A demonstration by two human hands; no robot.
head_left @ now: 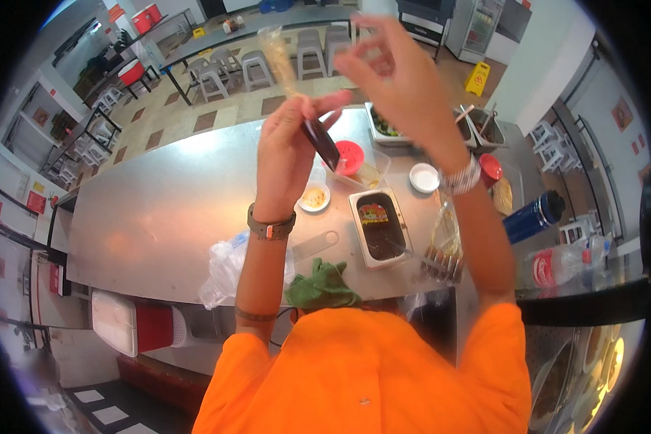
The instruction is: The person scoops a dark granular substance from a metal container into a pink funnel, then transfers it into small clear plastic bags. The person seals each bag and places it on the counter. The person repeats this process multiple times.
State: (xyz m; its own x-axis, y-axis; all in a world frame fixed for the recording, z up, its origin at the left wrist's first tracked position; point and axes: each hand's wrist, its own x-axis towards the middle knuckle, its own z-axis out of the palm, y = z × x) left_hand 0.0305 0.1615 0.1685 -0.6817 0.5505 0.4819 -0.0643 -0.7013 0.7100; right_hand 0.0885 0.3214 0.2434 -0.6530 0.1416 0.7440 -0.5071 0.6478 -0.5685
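My left hand point(290, 135), with a dark watch band at the wrist, grips the twisted middle of a narrow clear plastic bag point(320, 142). Dark sauce fills the bag's lower part, which hangs over a red round item point(348, 157) in a clear plastic container point(377, 172). The bag's pale upper end stands above my fingers. My right hand point(396, 76) is raised to the right of the bag, blurred, fingers apart and curled, holding nothing visible. Below them, a metal food pan point(381, 228) holds dark sauce and the handle of a utensil.
A small bowl with yellowish residue point(314, 197), a white bowl point(425, 178), a green cloth point(324, 285) and white plastic bags point(225, 271) lie on the steel table point(157, 190). More food pans point(485, 127) stand at the back right. A blue bottle point(534, 217) is beyond my right forearm.
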